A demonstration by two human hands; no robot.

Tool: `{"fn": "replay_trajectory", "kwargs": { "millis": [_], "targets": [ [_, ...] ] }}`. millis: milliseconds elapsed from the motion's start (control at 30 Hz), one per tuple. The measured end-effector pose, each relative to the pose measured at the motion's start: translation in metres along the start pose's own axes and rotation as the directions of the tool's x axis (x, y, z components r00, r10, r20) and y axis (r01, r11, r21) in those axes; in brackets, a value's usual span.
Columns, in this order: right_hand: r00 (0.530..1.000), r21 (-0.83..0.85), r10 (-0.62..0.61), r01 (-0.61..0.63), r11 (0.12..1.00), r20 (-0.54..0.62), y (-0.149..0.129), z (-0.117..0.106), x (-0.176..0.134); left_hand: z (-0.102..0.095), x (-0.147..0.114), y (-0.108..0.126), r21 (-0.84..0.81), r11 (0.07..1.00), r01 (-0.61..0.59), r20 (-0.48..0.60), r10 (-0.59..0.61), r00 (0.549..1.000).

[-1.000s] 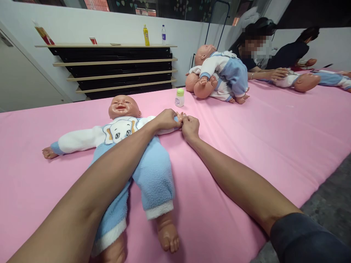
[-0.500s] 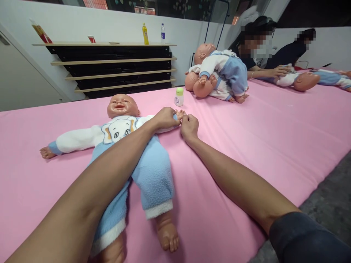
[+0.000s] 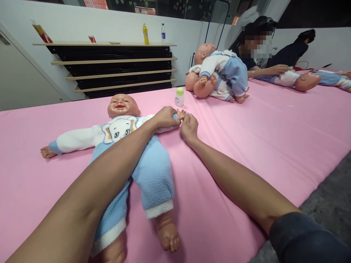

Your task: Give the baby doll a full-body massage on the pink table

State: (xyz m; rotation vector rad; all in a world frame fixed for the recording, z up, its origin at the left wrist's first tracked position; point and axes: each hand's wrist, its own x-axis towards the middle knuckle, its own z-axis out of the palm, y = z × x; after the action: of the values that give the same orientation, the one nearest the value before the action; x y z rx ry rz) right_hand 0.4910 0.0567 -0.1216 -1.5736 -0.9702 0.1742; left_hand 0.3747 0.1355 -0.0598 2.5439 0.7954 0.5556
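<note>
A baby doll (image 3: 153, 171) in a white and blue fleece suit lies face up on the pink-covered table (image 3: 233, 146). My left hand (image 3: 165, 118) is closed around the doll's forearm near the blue cuff, on the right side of the view. Curled shut beside the doll's small hand (image 3: 180, 114), my right hand (image 3: 189, 127) pinches at its fingers; the exact finger it grips is hidden. My left forearm crosses over the doll's belly. Just beyond the hands stands a small bottle (image 3: 179, 98) with a green cap.
Several dolls (image 3: 231, 73) are piled at the table's far edge. To the right, a person (image 3: 253, 44) has a hand on another doll (image 3: 307, 81), and a second person (image 3: 290, 51) leans behind. Shelves (image 3: 115, 62) with bottles stand along the wall.
My hands hold almost the same position, with only a slight shift of the right fingers at the doll's hand. The co-worker's hand on the far doll has moved a little.
</note>
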Motion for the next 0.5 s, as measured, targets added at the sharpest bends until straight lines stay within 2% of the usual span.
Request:
{"fn": "replay_trajectory", "kwargs": {
  "millis": [167, 300, 500],
  "targets": [
    [0.998, -0.03, 0.054, -0.055, 0.998, -0.037, -0.0016, -0.0005, 0.0001, 0.0006, -0.0011, 0.0008, -0.021, 1.0, -0.024, 0.045, 0.025, 0.999],
    [0.998, -0.058, 0.046, -0.048, 0.997, -0.045, 0.0011, -0.0003, 0.001, 0.0017, -0.0015, 0.0006, -0.022, 1.0, -0.02, 0.059, 0.022, 0.998],
    [0.998, -0.001, 0.041, -0.041, 0.999, -0.04, 0.0024, 0.0005, 0.0024, 0.001, -0.0015, 0.001, -0.008, 1.0, 0.003, 0.083, -0.002, 0.997]
  ]
}}
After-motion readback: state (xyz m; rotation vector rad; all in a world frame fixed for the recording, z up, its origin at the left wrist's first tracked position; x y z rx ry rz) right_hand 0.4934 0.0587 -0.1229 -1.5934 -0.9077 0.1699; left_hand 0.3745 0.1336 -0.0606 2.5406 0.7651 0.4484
